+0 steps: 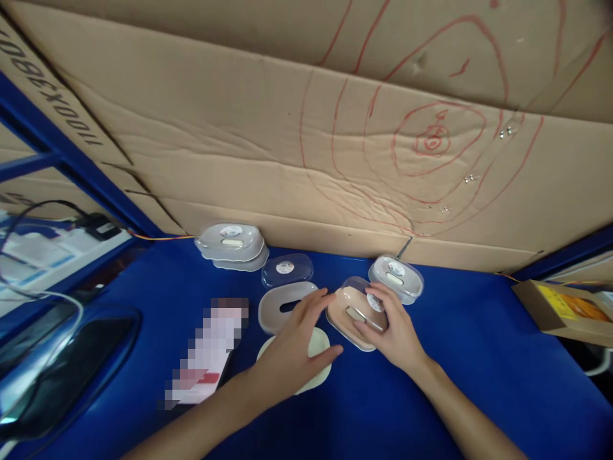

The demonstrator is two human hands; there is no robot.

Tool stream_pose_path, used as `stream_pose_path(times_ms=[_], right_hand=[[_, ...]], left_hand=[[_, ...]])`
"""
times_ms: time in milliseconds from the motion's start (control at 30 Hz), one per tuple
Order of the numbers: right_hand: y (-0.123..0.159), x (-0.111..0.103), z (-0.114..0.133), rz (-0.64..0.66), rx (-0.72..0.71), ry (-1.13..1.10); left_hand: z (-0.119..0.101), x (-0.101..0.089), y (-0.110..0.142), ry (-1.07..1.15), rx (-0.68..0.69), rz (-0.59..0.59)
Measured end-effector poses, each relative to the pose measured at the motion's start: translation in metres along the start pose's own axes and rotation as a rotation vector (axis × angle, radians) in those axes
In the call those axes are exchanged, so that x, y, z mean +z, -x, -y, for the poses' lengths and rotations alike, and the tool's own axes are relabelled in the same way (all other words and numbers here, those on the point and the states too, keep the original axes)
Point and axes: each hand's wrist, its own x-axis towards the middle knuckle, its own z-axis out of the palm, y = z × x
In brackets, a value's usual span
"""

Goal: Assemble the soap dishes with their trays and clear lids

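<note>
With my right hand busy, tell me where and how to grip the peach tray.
Grip the peach tray by its left rim, likely from the left: its curved edge shows there, while the right hand and clear cover occupy its right.

From the right hand (393, 329), free passage runs over the blue table (479, 332) toward three o'clock, while the lidded box (407, 285) obstructs twelve and the left hand (293, 345) nine.

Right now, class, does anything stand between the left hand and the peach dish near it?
Nothing visible stands between the left hand and the near left edge of the peach dish; some blue table shows there. From above, the clear lid, held in the right hand, covers part of the dish.
</note>
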Motion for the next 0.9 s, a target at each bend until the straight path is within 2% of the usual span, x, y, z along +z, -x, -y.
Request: stream_pose_path(times_ms=[133, 233, 333, 433, 600, 700, 800, 900], right_hand=[[-0.019, -0.007, -0.003, 0.009, -0.002, 0.001], [-0.045, -0.009, -0.005, 0.133, -0.057, 0.011], [-0.066, 0.000, -0.004, 0.295, -0.123, 0.040], [-0.078, 0.016, -0.006, 0.377, -0.153, 0.086], [-0.096, 0.042, -0.016, 0.415, -0.177, 0.126], [-0.100, 0.044, -0.016, 0.410, -0.183, 0.119], [-0.083, 0.023, -0.006, 0.390, -0.182, 0.093], [-0.040, -0.017, 0.010, 0.441, -0.185, 0.048]], left_hand=[[-0.007, 0.007, -0.010, -0.401, 0.357, 0.173], [-0.018, 0.018, -0.010, -0.562, 0.524, 0.218], [-0.031, 0.029, -0.002, -0.581, 0.631, 0.203], [-0.040, 0.033, 0.009, -0.479, 0.701, 0.226], [-0.044, 0.033, 0.018, -0.346, 0.708, 0.249], [-0.039, 0.037, 0.020, -0.293, 0.628, 0.233], [-0.033, 0.037, 0.020, -0.285, 0.476, 0.227], [-0.028, 0.029, 0.019, -0.278, 0.388, 0.162]])
